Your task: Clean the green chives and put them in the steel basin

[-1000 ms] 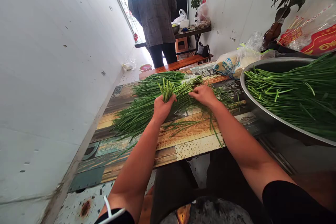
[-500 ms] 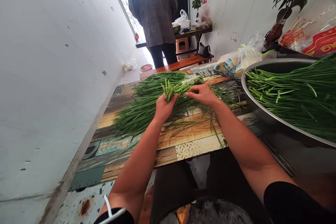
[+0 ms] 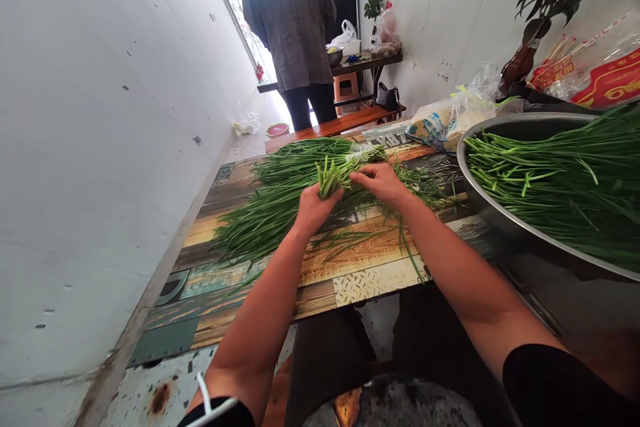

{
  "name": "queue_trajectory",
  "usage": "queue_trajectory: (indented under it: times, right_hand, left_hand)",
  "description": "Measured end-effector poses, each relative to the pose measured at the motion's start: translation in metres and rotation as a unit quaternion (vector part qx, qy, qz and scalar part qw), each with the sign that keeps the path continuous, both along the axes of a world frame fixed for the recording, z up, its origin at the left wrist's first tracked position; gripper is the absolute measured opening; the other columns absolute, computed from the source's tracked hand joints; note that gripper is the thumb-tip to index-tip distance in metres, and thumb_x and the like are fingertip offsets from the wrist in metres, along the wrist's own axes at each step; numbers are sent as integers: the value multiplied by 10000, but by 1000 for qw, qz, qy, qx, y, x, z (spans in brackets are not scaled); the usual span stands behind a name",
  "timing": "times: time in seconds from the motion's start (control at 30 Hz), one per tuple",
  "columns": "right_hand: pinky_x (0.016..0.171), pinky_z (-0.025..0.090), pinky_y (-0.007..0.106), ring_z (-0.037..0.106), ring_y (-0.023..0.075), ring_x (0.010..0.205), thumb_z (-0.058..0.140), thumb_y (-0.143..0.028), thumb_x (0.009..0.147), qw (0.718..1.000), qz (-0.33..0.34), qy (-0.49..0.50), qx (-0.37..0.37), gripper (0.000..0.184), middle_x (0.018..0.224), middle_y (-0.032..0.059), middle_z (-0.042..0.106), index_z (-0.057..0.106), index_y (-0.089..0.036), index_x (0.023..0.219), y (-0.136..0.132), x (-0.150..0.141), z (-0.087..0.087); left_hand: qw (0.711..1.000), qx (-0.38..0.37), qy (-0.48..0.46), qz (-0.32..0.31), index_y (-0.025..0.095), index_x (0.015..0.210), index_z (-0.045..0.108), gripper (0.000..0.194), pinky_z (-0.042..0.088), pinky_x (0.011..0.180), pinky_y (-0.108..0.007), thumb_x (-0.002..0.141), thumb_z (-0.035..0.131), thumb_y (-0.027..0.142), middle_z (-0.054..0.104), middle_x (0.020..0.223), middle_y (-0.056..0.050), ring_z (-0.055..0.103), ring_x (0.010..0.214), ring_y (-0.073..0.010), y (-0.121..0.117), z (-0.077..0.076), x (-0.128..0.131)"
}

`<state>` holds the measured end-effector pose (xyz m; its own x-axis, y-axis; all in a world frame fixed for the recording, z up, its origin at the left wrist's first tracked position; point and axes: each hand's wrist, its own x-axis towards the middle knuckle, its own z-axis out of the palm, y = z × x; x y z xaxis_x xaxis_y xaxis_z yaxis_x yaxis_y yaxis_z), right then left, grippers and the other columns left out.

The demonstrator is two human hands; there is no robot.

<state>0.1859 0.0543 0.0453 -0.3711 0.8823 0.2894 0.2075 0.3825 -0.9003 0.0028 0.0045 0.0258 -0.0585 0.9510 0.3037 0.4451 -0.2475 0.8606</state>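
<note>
My left hand (image 3: pixel 319 208) is wrapped round a bunch of garlic chives (image 3: pixel 331 177), its pale stem ends sticking up above the thumb. Close on the right, my right hand (image 3: pixel 379 181) pinches at the stems beside that bunch with thumb and forefinger; the exact stem between the fingertips is too small to see. Under and behind both hands lies a big pile of garlic chives (image 3: pixel 260 217), leaves toward the left. A second heap (image 3: pixel 305 155) rests behind it, with a whitish wrap near its stem ends. Loose trimmings (image 3: pixel 430 180) are scattered right of my right hand.
A large metal basin (image 3: pixel 483 197) full of garlic chives stands at the right. Behind it are a plastic bag (image 3: pixel 445 121), red packaging (image 3: pixel 610 80) and a plant in a brown bottle (image 3: pixel 520 63). A person (image 3: pixel 293 20) stands beyond the patterned table (image 3: pixel 280 283), by another table.
My left hand has shifted slightly right with its bunch. The right hand has come left, bringing its fingertips up to the stems.
</note>
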Motion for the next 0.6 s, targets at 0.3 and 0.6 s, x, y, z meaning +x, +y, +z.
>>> queue_trajectory:
  times: [0.3, 0.6]
  right_hand:
    - [570, 348, 258, 443, 92, 576, 748, -447, 616, 991, -37, 119, -39, 323, 602, -23, 551, 681, -140, 692, 2, -5, -5]
    - [486, 320, 245, 402, 70, 465, 791, -486, 555, 961, -77, 241, -110, 385, 519, -67, 478, 599, -171, 665, 11, -1, -5]
  left_hand:
    - [1000, 0, 30, 7, 160, 614, 604, 269, 355, 578, -247, 774, 647, 371, 563, 584, 18, 474, 562, -108, -2, 4, -1]
    - [1000, 2, 4, 17, 159, 616, 613, 281, 368, 588, -241, 779, 641, 387, 576, 588, 14, 490, 572, -112, 0, 3, -2]
